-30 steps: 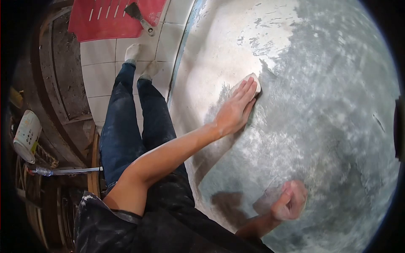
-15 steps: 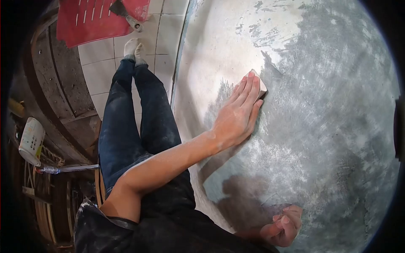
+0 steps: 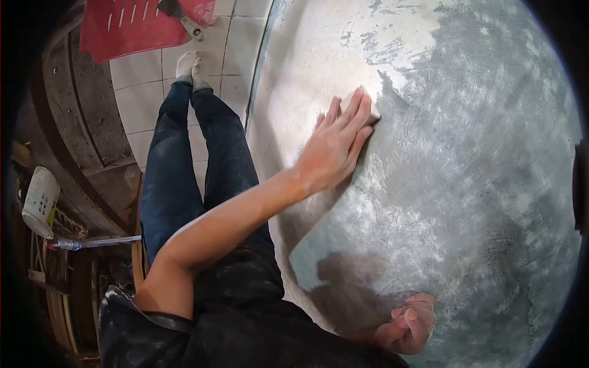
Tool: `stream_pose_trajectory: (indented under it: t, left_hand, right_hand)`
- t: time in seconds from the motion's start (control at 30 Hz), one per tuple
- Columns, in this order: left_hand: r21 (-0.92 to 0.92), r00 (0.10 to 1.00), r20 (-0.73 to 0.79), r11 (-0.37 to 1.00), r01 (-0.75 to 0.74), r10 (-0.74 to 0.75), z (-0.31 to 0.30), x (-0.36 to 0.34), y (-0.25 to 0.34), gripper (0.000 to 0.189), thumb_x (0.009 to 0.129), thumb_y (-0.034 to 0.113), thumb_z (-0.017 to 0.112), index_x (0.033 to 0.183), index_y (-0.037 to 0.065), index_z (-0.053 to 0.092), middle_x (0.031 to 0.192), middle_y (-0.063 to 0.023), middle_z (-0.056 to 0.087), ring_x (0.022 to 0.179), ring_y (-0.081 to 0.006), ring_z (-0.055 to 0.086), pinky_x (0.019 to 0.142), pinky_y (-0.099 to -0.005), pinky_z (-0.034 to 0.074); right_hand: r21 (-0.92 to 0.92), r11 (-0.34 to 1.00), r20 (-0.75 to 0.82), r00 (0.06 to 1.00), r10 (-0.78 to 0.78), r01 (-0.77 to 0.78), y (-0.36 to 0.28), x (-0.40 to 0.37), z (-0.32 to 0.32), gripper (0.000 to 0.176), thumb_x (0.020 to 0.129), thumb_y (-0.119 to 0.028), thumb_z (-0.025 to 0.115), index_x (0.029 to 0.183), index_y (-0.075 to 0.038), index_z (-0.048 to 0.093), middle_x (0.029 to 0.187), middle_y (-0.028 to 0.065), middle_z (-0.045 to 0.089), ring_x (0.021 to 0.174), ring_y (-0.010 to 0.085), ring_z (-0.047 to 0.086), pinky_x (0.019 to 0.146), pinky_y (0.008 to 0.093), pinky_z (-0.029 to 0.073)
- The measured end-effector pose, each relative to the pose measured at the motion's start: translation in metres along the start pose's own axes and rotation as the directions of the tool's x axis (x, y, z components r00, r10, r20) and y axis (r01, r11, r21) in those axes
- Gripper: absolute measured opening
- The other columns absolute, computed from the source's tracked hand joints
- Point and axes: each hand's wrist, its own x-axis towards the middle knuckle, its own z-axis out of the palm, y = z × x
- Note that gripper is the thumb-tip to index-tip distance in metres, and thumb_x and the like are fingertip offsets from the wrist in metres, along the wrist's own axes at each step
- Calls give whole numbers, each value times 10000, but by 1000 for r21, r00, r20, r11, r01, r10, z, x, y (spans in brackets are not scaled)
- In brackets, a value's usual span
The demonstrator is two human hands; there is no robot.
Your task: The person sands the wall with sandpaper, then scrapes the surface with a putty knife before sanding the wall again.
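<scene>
My left hand lies on a curved-looking plastered wall, patchy white and grey. Under its fingers is a small pale sanding block, pressed against the surface; its right corner shows past the fingertips and the rest is covered. The thumb sits below the block, and the outer fingers are spread off to the left. Low in the view, my right hand is held close to the grey part of the wall, fingers curled in, nothing visible in them.
A scraper lies on a red slotted plastic seat at the top. Pale floor tiles run beneath my feet. To the left are a white bucket, a clear-and-silver rod and wooden pieces.
My left hand has slid up and to the left on the wall with the sanding block, and its outer fingers have spread. The right hand has barely moved.
</scene>
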Motion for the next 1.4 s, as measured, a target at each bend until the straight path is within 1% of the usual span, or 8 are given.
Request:
stream_pose_trajectory:
  t: [0.07, 0.27, 0.57, 0.77, 0.93, 1.07, 1.17, 1.4]
  left_hand:
    - [28, 996, -62, 998, -56, 57, -1, 20, -7, 517, 1055, 213, 390, 1532, 63, 261, 1559, -191, 307, 1427, -355, 316, 1175, -506, 244]
    - [120, 970, -101, 970, -209, 222, 2, -8, -8, 530, 1037, 213, 454, 1520, 54, 306, 1563, -179, 318, 1294, -330, 475, 1086, -448, 337]
    - [153, 968, -187, 978, -141, 168, -7, 31, -9, 472, 1012, 217, 521, 1452, 63, 448, 1499, -132, 445, 1150, -287, 560, 1041, -412, 383]
    - [35, 968, -152, 980, -195, 198, 2, -16, -12, 463, 993, 240, 569, 1433, 120, 495, 1523, -97, 422, 1070, -277, 569, 1000, -383, 413]
    - [101, 977, -114, 980, -170, 181, -10, 29, -11, 498, 1040, 306, 454, 1498, 119, 397, 1536, -140, 393, 1068, -361, 532, 1015, -394, 391]
    - [112, 961, -188, 976, -184, 203, 3, 11, -8, 512, 1024, 336, 475, 1486, 126, 403, 1515, -173, 409, 999, -358, 530, 958, -416, 429]
    - [80, 991, -34, 989, -124, 127, -1, -12, -1, 522, 1033, 252, 465, 1517, 95, 347, 1555, -174, 348, 1084, -367, 503, 1003, -405, 389]
    - [131, 978, -165, 985, -111, 132, -4, 27, 2, 498, 1018, 296, 481, 1463, 81, 421, 1476, -182, 449, 914, -338, 528, 893, -407, 461]
  right_hand:
    - [15, 1000, 31, 999, -4, 4, -1, 3, -1, 200, 972, -63, 447, 1118, -67, 583, 727, 30, 501, 570, 123, 435, 599, 354, 412]
    - [25, 1000, 38, 999, 17, -18, -2, 4, 0, 190, 964, -56, 457, 1105, -66, 585, 726, 30, 501, 579, 122, 445, 594, 348, 425]
    - [79, 996, 47, 999, 24, -28, -1, 3, 1, 204, 947, -27, 442, 1084, -66, 588, 704, 23, 492, 582, 115, 441, 601, 347, 434]
    - [83, 995, 79, 996, 38, -45, 0, 3, -1, 205, 948, -32, 447, 1090, -70, 590, 685, 11, 473, 578, 111, 425, 607, 346, 434]
    - [90, 995, 56, 998, 41, -46, 0, 1, 1, 213, 943, -30, 448, 1093, -71, 593, 683, 11, 467, 574, 113, 413, 607, 344, 434]
    - [70, 997, 56, 998, 39, -43, 1, 0, 0, 207, 938, -31, 448, 1083, -67, 591, 684, 13, 467, 574, 117, 414, 598, 344, 426]
    - [75, 996, 68, 997, 36, -41, 1, 2, -1, 202, 932, -29, 450, 1075, -63, 588, 685, 13, 468, 576, 119, 415, 592, 344, 419]
    - [76, 996, 47, 998, 32, -35, 0, 1, 1, 221, 909, -8, 446, 1070, -56, 589, 685, 19, 469, 575, 122, 413, 592, 348, 426]
